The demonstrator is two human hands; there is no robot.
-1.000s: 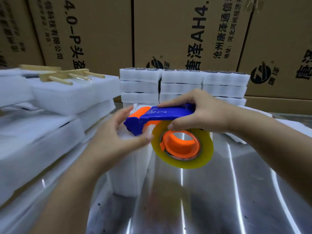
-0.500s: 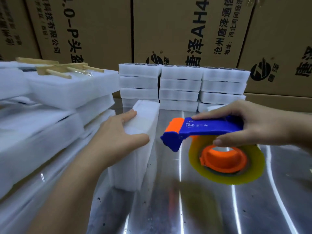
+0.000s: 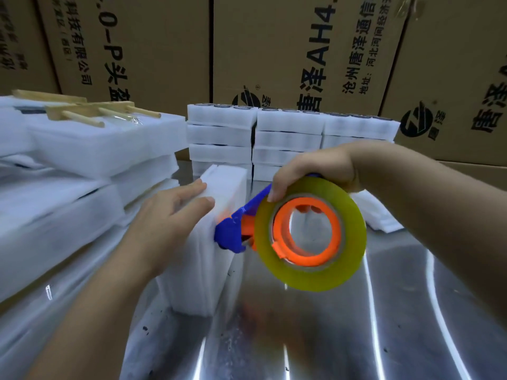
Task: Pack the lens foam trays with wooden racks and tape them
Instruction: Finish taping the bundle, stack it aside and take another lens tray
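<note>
Foam pack (image 3: 230, 185) stands on its edge on the steel counter (image 3: 301, 330), and the blue nose of the tape dispenser (image 3: 227, 234) touches its right face.
The left hand (image 3: 167, 215) presses on the upper left side of the pack with straight fingers, the thumb lying over the top. The right hand (image 3: 310, 171) is curled around the dispenser handle, above the yellowish tape roll (image 3: 348, 256). Behind stand stacked foam trays (image 3: 288, 127); on the left foam piles lie wooden racks (image 3: 87, 111).
</note>
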